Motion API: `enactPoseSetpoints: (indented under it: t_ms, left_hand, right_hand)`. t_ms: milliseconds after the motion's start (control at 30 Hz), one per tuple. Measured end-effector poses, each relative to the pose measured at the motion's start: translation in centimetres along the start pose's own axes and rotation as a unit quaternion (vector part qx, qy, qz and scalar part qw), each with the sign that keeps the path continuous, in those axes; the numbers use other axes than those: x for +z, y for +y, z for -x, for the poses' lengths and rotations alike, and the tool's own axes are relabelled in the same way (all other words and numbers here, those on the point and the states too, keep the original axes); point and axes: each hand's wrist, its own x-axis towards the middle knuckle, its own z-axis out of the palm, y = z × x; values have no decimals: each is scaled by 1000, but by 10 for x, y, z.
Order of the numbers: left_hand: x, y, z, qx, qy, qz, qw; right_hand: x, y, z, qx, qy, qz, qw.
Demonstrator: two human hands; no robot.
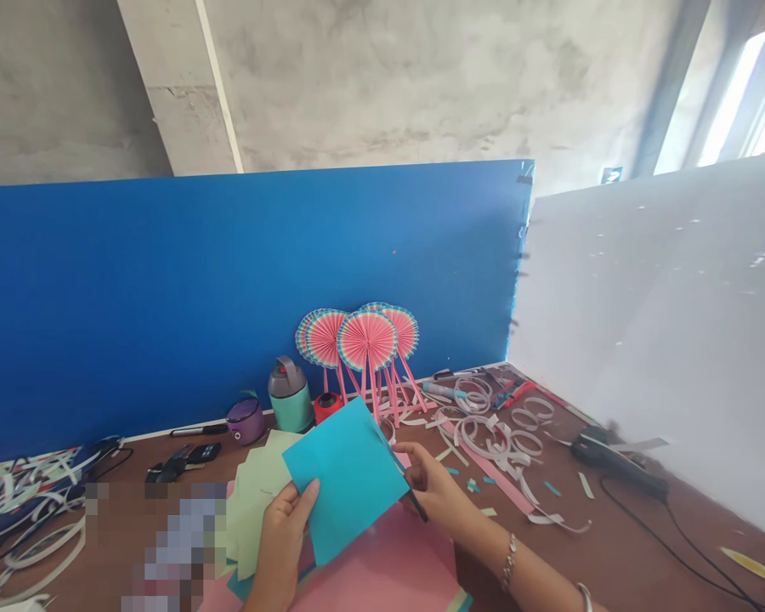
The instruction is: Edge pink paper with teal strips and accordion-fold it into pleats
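Observation:
My left hand (286, 531) is closed on the left edge of a square blue sheet of paper (350, 480), thumb on top, holding it tilted above the table. At the sheet's right edge, my right hand (437, 489) is closed around what look like dark-handled scissors (416, 507). Their thin blade lies along the paper's edge and points up and away from me. Under the blue sheet are pink paper sheets (382, 565). Pale green sheets (252, 497) are stacked beside my left hand.
Pink folded-paper fans (368, 340) lean on the blue partition (229, 280). A teal flask (291, 399) and a purple pot-shaped container (246, 421) stand left of them. Paper strips (484, 433) litter the right, near a black corded tool (618, 463). More strips (31, 501) lie left.

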Motion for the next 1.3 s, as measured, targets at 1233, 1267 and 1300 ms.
enactPoseSetpoints:
  t_ms: [1233, 1267, 1300]
  left_hand:
    - [-3, 8, 4, -18, -37, -26, 999]
    - [-3, 8, 4, -16, -40, -28, 999]
    - [-3, 7, 4, -15, -44, -30, 998]
  right_hand:
    - [-1, -2, 1, -9, 21, 50, 998]
    - [-1, -1, 1, -9, 21, 49, 999]
    - [-1, 0, 0, -9, 20, 47, 999]
